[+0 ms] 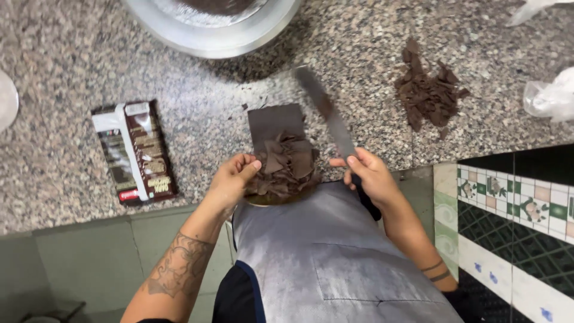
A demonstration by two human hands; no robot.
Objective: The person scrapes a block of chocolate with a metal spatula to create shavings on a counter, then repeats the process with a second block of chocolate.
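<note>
Right hand (369, 173) is clenched around a knife (327, 116) handle, the long blade angled up over the speckled granite desk (72, 66). Left hand (233, 179) curls its fingers against a heap of dark chocolate shavings (287, 167), piled on the near end of a chocolate slab (276, 122) at the desk's edge. A second pile of shavings (427, 93) lies to the right, a wrapped chocolate bar (136, 152) to the left, a metal bowl (215, 36) beyond. Patterned tiles (514, 203) cover the floor below.
</note>
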